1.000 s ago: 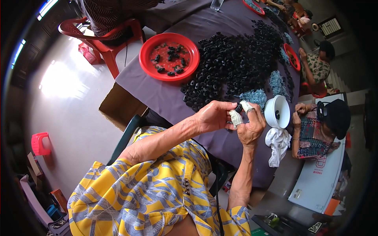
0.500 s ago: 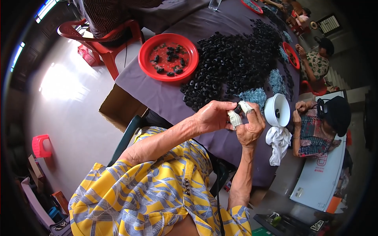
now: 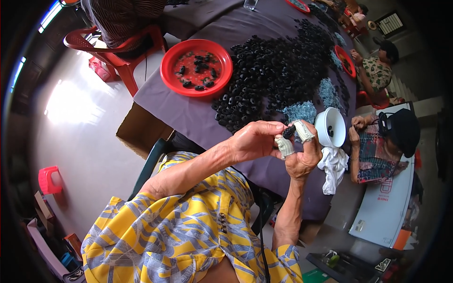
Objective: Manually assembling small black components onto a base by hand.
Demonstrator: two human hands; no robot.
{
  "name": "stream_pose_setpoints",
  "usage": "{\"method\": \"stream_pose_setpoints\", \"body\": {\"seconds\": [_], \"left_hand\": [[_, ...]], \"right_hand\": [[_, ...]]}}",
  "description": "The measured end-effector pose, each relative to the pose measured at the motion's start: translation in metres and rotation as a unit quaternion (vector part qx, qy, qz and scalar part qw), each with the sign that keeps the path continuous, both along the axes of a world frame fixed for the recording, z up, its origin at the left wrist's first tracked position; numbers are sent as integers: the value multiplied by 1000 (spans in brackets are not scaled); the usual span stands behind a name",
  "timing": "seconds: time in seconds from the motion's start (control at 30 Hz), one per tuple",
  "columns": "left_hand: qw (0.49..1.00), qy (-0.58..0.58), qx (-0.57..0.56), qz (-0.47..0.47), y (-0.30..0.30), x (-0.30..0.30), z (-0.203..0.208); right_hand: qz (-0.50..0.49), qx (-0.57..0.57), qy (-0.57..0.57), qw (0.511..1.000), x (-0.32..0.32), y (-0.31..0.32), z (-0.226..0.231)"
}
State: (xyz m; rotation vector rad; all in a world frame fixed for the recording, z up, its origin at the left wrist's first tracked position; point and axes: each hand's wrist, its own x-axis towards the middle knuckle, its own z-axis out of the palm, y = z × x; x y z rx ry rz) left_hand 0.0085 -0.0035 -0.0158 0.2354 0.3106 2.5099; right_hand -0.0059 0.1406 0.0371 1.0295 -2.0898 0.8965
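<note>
A small black ribbed part (image 3: 289,131) is between the fingertips of both hands, above the table's near edge. My left hand (image 3: 257,140) pinches it from the left, its thumb on top. My right hand (image 3: 303,159) meets it from the other side; pale cloth covers wrap its thumb and a finger. How firmly the right fingers grip the part is hard to see. Beyond the hands spreads a big heap of similar black parts (image 3: 273,75). A tuft of light blue trimmings (image 3: 301,112) lies just past my fingers.
A white bowl (image 3: 322,123) with a few black pieces stands right of my hands, a white cloth (image 3: 333,170) below it. A red basin (image 3: 170,85) holding black parts sits left on the purple-grey tablecloth (image 3: 155,101). Other people sit around the table; a red chair (image 3: 125,70) stands left.
My right fingers have spread slightly, so the black part between the hands shows more. The whole view has shifted a little; the hands stay in about the same place.
</note>
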Motion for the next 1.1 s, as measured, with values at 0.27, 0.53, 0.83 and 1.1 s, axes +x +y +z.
{"method": "stream_pose_setpoints", "body": {"seconds": [0.27,0.53,0.83,1.1], "left_hand": [[999,21,-26,30,0,7,15],[983,28,-141,112,1,18,38],[971,60,-189,132,1,20,32],[966,32,-208,151,2,20,35]], "right_hand": [[59,-146,-187,969,2,6,-17],[151,-266,-327,894,5,1,-22],[258,-384,-429,776,6,-8,-32],[184,-317,-410,835,7,-3,-25]]}}
